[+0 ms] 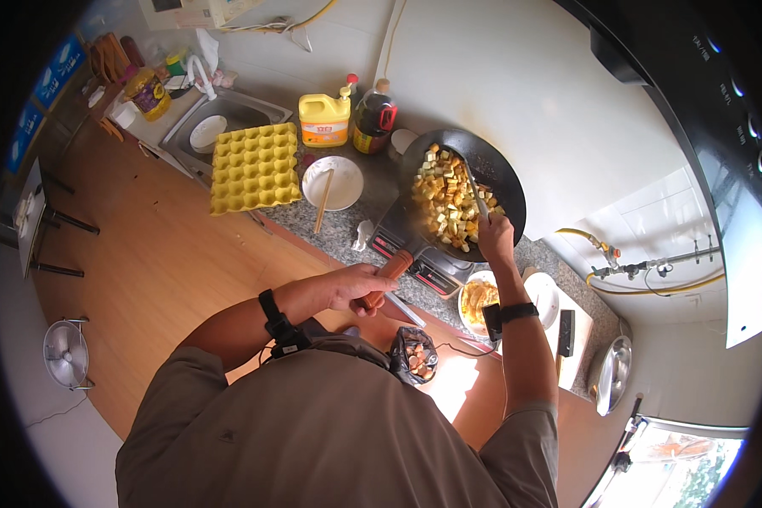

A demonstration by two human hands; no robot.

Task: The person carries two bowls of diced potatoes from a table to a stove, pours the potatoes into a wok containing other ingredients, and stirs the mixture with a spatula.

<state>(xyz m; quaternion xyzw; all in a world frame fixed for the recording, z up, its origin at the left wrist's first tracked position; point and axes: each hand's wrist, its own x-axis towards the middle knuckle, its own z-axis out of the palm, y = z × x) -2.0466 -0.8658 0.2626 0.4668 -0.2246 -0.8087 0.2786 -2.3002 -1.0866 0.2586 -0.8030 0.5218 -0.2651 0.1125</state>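
Observation:
My left hand grips the reddish wooden handle of a dark wok, which rests over an induction cooktop. In my right hand is a metal spatula, its lower end among diced, partly browned cubes of food in the wok; that end is partly hidden. A bowl of cooked food that looks like egg stands near my right forearm. Left of the cooktop sits a white bowl with wooden chopsticks across its rim.
A yellow egg tray lies beside the sink. A yellow detergent jug and a dark sauce bottle stand by the wall. Right of the cooktop are a white plate and a cutting board. A black bag with eggshells is below the counter.

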